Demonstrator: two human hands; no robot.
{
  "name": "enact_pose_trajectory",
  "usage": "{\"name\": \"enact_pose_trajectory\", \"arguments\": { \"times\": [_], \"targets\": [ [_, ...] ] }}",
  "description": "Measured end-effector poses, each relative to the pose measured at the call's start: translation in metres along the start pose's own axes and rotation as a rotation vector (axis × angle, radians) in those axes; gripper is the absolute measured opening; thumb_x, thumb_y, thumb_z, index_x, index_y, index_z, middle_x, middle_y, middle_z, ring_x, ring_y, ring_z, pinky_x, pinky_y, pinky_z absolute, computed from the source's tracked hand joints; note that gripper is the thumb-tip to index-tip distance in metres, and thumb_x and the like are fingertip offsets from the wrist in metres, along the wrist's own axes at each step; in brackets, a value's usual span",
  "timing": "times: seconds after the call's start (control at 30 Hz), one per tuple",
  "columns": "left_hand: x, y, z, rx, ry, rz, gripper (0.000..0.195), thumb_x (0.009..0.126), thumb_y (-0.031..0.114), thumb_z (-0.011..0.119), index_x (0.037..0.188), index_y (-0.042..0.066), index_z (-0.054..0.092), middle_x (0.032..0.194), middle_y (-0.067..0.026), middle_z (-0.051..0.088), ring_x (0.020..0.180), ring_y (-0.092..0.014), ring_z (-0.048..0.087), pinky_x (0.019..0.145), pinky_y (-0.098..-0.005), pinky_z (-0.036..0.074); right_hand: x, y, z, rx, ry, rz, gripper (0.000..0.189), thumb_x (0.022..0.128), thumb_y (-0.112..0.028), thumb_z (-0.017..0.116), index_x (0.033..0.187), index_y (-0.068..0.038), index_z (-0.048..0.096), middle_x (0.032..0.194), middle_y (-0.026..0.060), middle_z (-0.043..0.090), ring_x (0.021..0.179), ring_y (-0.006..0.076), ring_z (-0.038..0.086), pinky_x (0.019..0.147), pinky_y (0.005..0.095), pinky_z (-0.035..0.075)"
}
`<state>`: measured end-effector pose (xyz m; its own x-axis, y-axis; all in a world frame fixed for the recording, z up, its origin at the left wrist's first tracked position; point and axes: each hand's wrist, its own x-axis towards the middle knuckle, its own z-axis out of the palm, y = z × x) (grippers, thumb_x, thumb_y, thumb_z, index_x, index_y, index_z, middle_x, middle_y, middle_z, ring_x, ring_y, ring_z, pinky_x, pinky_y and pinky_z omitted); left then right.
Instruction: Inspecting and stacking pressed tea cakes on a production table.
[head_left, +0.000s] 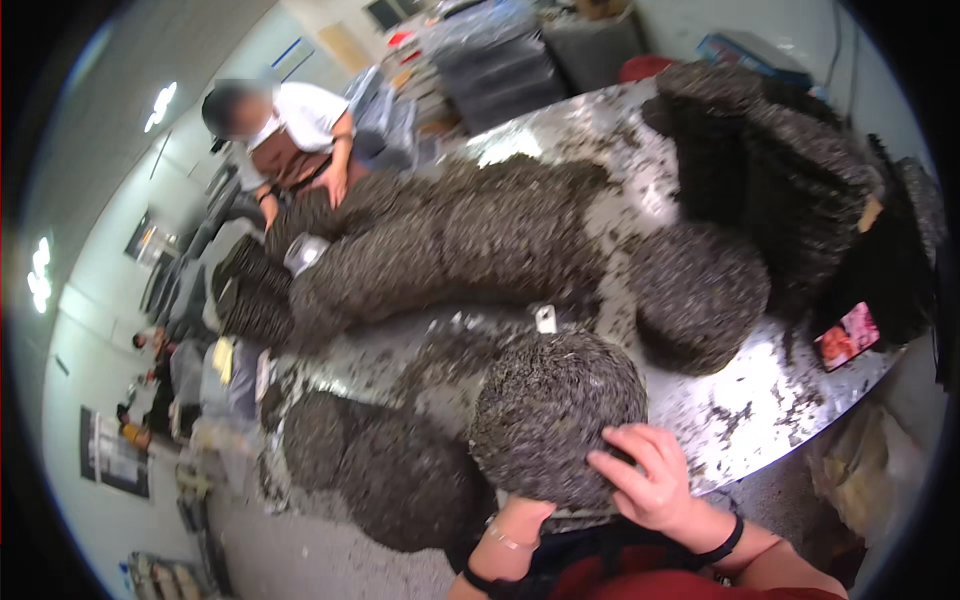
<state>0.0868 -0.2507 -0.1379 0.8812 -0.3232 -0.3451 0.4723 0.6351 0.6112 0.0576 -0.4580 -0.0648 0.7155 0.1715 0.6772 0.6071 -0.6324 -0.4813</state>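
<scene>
A thick round stack of dark, rough-textured sheets, possibly dried seaweed, (559, 416) lies before me at the near edge of the metal table (750, 420). My right hand (645, 472) rests on its right side, fingertips on the top, fingers spread a little. Of my left hand (529, 510) only the wrist and heel show at the stack's lower edge; its fingers are hidden under or behind the stack, so its grip cannot be told. A small white object (546, 319) lies just beyond the stack.
Round dark stacks stand to the left (409, 480) and right (697, 300). Long rows of upright sheets (465, 247) cross the table. Tall dark piles (787, 165) and a phone with a lit screen (847, 335) are at right. A co-worker (300, 142) touches the far rows. Dark flakes litter the tabletop.
</scene>
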Motion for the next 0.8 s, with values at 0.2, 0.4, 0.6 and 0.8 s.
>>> {"name": "enact_pose_trajectory", "arguments": {
  "times": [0.2, 0.4, 0.6, 0.8],
  "targets": [
    [-0.009, -0.001, 0.007, -0.416, -0.466, -0.12, 0.046, 0.103, 0.02, 0.043, 0.147, 0.006, 0.036, 0.146, -0.0126, 0.045, 0.131, -0.026, 0.046, 0.11, -0.0405, 0.042, -0.022, 0.009, 0.014, -0.045, 0.002, -0.11, 0.044, 0.065, -0.013, 0.069, 0.109, -0.019, 0.071, 0.126, 0.0132, 0.06, 0.104, 0.0324, 0.057, 0.078, 0.0412, 0.05],
    [-0.027, 0.011, 0.035, 0.489, -0.502, -0.158, 0.056, 0.096, 0.009, 0.06, 0.146, 0.003, 0.036, 0.146, -0.0122, 0.045, 0.13, -0.023, 0.048, 0.108, -0.0379, 0.042, -0.006, 0.03, 0.009, 0.017, -0.034, -0.181, 0.035, 0.074, -0.018, 0.062, 0.107, -0.015, 0.073, 0.118, 0.0043, 0.067, 0.092, 0.024, 0.063, 0.07, 0.0353, 0.049],
    [-0.039, 0.049, 0.104, 1.019, -0.489, 0.0, 0.066, 0.086, 0.006, 0.069, 0.145, -0.003, 0.04, 0.142, -0.0169, 0.051, 0.13, -0.026, 0.051, 0.106, -0.0384, 0.04, 0.02, 0.026, -0.025, 0.606, 0.345, 0.883, 0.042, 0.076, 0.001, 0.073, 0.116, 0.004, 0.061, 0.104, 0.0067, 0.067, 0.098, 0.014, 0.062, 0.085, 0.0298, 0.05],
    [-0.09, 0.073, 0.086, 1.012, -0.187, 0.114, 0.041, 0.096, 0.009, 0.054, 0.133, -0.006, 0.051, 0.127, -0.0159, 0.061, 0.113, -0.023, 0.061, 0.097, -0.0346, 0.047, 0.094, 0.124, -0.086, 0.091, 0.56, 0.552, 0.067, 0.075, -0.004, 0.077, 0.134, 0.004, 0.048, 0.125, 0.014, 0.06, 0.111, 0.0203, 0.059, 0.099, 0.0324, 0.045]
  ]
}}
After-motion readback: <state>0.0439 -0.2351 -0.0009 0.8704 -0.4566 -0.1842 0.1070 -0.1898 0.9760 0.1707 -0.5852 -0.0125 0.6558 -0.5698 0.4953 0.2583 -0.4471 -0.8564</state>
